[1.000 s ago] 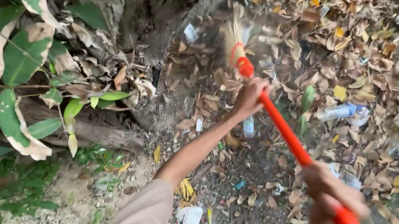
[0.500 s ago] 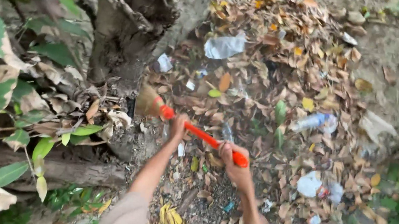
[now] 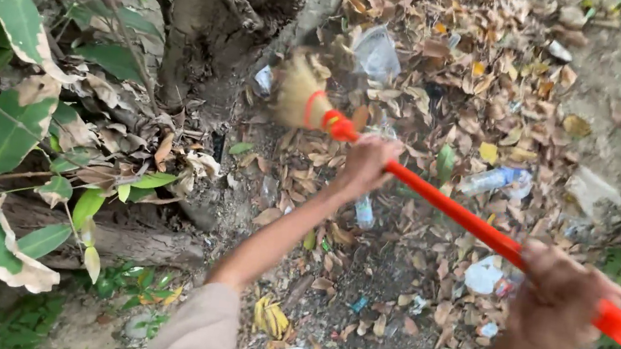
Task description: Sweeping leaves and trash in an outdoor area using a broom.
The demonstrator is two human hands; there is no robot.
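Both hands closed round the orange broom [image 3: 437, 203], left hand [image 3: 365, 165] near the straw head for control, right hand [image 3: 559, 298] by the handle's end for leverage over dry leaves [image 3: 457, 73]

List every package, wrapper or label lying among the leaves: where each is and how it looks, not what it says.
Clear plastic bottle, right of the orange broom: lying flat, pale label.
Clear plastic bag, by the bristles: crumpled.
White wrapper, under the handle: crumpled.
Small white scrap, at the tree trunk.
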